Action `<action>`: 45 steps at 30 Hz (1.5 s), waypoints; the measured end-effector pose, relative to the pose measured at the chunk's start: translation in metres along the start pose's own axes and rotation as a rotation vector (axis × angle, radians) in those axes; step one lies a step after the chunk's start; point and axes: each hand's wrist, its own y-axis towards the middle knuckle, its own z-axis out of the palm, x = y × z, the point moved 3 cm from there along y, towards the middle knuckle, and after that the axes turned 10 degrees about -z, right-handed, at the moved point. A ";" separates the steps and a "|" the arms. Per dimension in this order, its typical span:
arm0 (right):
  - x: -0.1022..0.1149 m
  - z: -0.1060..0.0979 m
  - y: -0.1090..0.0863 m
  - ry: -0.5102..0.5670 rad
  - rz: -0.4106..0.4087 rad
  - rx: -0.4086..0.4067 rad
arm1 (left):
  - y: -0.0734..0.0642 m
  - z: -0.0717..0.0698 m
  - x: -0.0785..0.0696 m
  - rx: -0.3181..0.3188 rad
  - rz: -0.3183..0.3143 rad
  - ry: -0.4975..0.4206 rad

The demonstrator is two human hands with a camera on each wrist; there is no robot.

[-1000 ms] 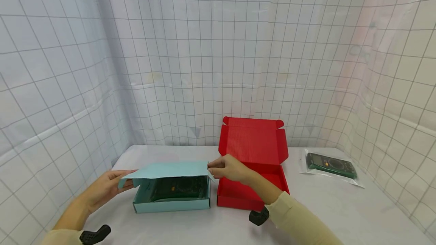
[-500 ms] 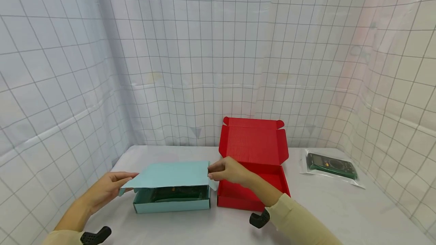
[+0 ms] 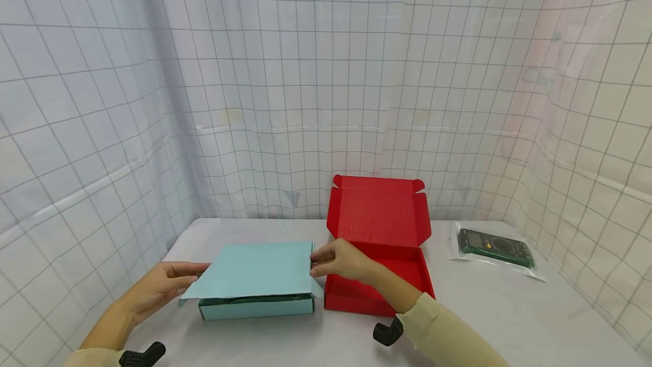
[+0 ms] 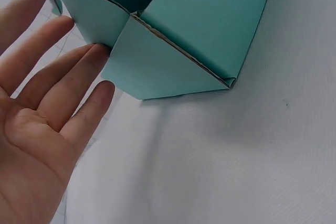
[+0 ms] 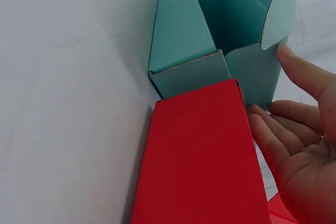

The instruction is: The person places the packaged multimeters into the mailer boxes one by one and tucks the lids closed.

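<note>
The white table (image 3: 254, 347) carries two boxes and a bag. Left of centre sits the blue box (image 3: 260, 308), flat on its base. Just beside it stands the red box (image 3: 356, 302) — base down, lid raised at the back. Well apart, at the far right, lies a clear bag (image 3: 532, 273) — a green-edged meter (image 3: 494, 247) inside.

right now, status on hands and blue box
Left hand, right hand at sides of blue box. Lid partly down, front gap showing. Open red box close on the right.
</note>
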 end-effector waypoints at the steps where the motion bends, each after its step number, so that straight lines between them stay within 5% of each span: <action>1: 0.000 0.000 0.000 -0.001 0.002 -0.002 | 0.000 0.000 0.000 0.002 -0.003 0.009; 27: -0.002 0.000 0.002 -0.114 0.023 -0.019 | 0.003 -0.002 0.000 0.003 -0.051 0.062; 45: 0.007 0.006 0.003 -0.408 -0.100 0.087 | 0.000 -0.001 0.006 -0.146 -0.156 0.230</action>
